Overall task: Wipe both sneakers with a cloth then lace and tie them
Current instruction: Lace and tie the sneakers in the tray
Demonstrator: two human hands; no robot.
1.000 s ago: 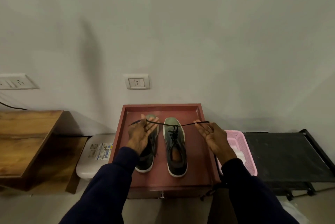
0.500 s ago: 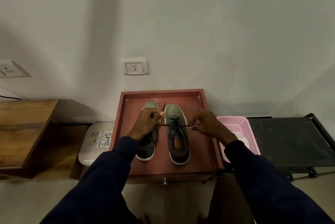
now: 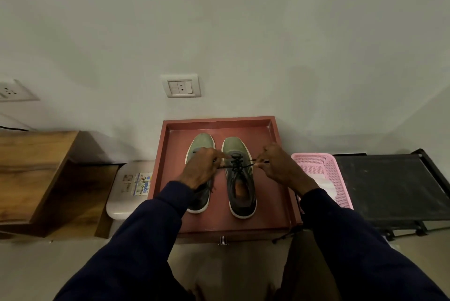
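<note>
Because the knot has to be drawn evenly from both sides, I have my fingers (image 3: 220, 154) pinched shut on the two ends of the black lace (image 3: 237, 163), one end in each hand. My left hand (image 3: 199, 169) sits just left of the eyelets and my right hand (image 3: 280, 166) just right of them, so the lace runs nearly level across the tongue, taut between them. I judge this to be the tying step on the right sneaker (image 3: 239, 176), with lacing through its eyelets already looking done.

That sneaker lies flat on its sole, long axis running straight away from me: toe toward the wall, heel opening toward my body. The left sneaker (image 3: 201, 147) lies just beside it, parallel and pointing the same way, partly hidden under my left hand, so I cannot tell how its lace stands.

Both sit inside the red tray (image 3: 282, 193), whose raised rim keeps them from sliding as I pull. Beside the tray on the right is a pink basket (image 3: 316, 164) holding something pale, perhaps the cloth.
</note>
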